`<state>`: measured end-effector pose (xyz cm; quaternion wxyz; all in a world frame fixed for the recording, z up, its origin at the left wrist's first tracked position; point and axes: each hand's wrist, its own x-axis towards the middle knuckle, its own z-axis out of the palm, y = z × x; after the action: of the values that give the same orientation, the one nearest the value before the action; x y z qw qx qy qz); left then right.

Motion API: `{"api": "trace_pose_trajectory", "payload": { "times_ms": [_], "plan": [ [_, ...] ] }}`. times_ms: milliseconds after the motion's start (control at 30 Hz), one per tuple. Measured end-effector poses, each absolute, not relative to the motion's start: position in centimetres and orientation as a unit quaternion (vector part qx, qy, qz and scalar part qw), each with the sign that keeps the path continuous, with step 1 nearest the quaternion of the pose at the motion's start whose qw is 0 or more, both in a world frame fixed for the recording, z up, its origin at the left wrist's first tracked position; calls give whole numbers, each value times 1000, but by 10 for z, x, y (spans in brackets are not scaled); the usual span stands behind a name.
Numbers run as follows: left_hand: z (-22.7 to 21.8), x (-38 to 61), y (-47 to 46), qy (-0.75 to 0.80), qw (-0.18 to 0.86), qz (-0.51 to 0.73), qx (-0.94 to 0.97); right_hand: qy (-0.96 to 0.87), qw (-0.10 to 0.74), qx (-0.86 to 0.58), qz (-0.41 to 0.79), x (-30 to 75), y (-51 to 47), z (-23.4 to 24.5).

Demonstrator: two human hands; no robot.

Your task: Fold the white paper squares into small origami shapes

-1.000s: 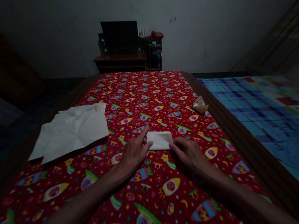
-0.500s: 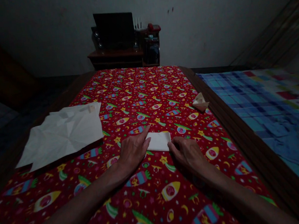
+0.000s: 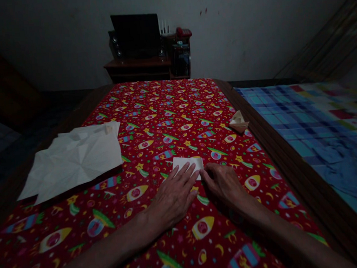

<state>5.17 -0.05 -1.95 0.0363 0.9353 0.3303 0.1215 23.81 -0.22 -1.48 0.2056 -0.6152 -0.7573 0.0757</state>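
On the red cloth (image 3: pixel 188 250), the small white paper (image 3: pixel 181 161) is pressed under the left hand (image 3: pixel 174 197), fingers spread, gripping nothing; its edge is met by the right hand (image 3: pixel 225 184), fingers curled, pinch unclear. Even pressure is needed!

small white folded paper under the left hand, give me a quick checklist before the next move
1. Small white folded paper lying on the red rocket-print cloth: ok.
2. Bare left hand resting on the paper, fingers spread: ok.
3. Bare right hand pinching the paper's right edge: cannot tell; its fingers are curled there.
4. Large creased white paper sheets apart from the folded paper: ok.
5. Folded edges lined up: cannot tell; fingers cover part.
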Motion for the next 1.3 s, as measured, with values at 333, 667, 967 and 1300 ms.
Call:
{"api": "trace_pose_trajectory", "payload": {
  "times_ms": [333,667,967,1300],
  "plan": [
    [-15,49,-2,343,22,100,934,-884,217,-412,-40,238,-28,-25],
    [-17,19,-1,345,-24,103,932,-896,98,-432,-33,260,-44,-22],
    [-14,24,-6,328,-25,121,936,-890,122,-437,-39,242,-41,-21],
    [-13,6,-8,366,-34,122,922,-878,149,-454,-36,249,-43,-20]
  ]
}}
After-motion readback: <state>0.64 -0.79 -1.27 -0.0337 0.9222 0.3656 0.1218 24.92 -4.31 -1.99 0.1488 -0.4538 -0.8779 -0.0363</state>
